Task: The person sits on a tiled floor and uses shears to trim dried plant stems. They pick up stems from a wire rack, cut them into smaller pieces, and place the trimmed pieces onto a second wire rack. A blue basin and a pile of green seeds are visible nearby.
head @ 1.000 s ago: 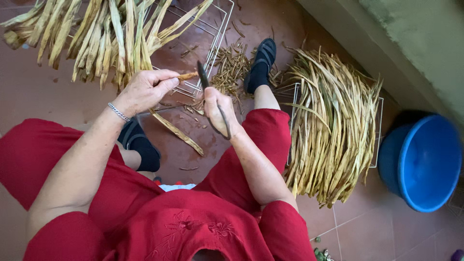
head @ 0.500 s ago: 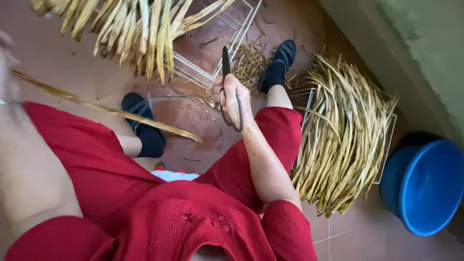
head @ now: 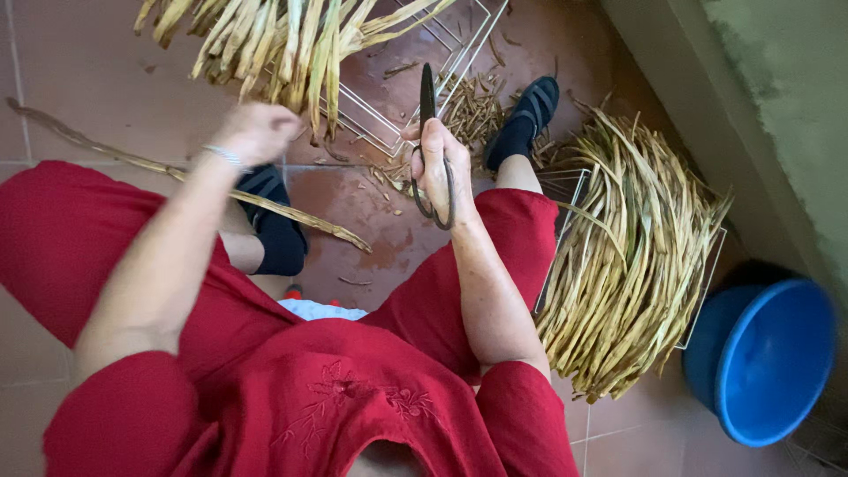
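Right hand (head: 439,168) wraps tight round the dark metal scissors (head: 429,132), blades up, over the wet red-brown tiled floor (head: 79,79). Left hand (head: 256,132), blurred, reaches at the pile of yellow dried stalks (head: 265,35) on a white wire rack (head: 459,53); whether it grips one I cannot tell. A long dry stalk (head: 177,172) crosses the left knee. Second heaped wire rack (head: 636,256) at right, round blue plastic basin (head: 764,358) beside the wall. Bare tiles lie left.

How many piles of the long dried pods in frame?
2. One pile lies top centre on a wire rack, by the left hand. The other lies right, beside the blue tub. More may lie out of view.
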